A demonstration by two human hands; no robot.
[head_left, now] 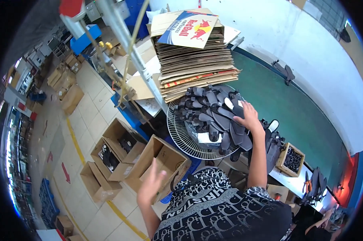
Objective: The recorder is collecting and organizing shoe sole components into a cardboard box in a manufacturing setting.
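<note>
Pile of dark, sole-shaped pieces heaped in a round wire basket, overlapping at many angles. Right hand over the right side of the heap, thumb and fingers apart, against a dark piece with a white patch; grasped or only touched, cannot tell, fingertips partly lost among the dark shapes. Left hand released, fingers extended, thumb apart, in front of a large open carton left of the basket.

White packet near the basket's front, below the pieces. Flattened cardboard stack just behind the basket, tall, a printed sheet on top. Green tabletop to the right, a loose dark part near the wall side. Wooden box of small black parts on the table's near edge; farther right, orange-handled pliers beside more dark pieces. Co-worker's hand at lower right.

On the left, smaller open cartons on pale floor tiles, red arrow and yellow line on the floor.
</note>
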